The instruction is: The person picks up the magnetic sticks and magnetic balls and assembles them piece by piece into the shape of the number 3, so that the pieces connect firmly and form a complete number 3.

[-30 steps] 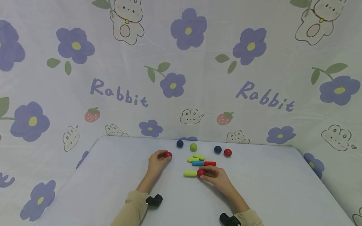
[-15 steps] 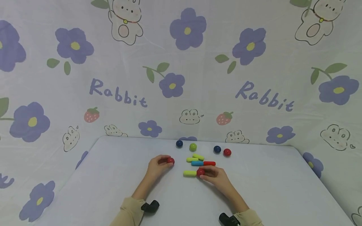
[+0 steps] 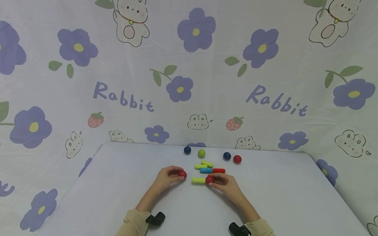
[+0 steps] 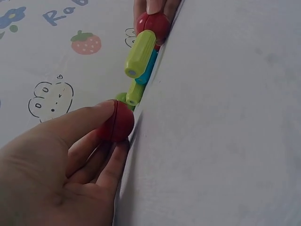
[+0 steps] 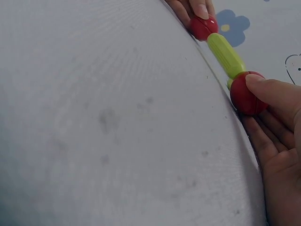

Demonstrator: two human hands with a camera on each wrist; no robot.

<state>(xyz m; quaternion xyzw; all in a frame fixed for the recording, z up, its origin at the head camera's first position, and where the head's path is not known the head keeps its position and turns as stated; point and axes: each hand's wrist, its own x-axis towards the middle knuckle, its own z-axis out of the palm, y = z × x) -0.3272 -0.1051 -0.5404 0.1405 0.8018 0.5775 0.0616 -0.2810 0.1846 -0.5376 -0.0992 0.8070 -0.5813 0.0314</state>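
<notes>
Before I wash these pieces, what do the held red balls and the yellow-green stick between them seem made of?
Red balls: probably glossy plastic, judging by highlights and a thin seam.
Yellow-green stick: likely molded plastic, satin, from its ridged sides; the grey end disc might be metal.

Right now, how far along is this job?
Done, it seems: a yellow stick meets the red ball in the right hand. In hand: a second ball, in the left hand, apart from the stick's free end. Remaining, probably: joining that; other sticks and other balls lie behind.
</notes>
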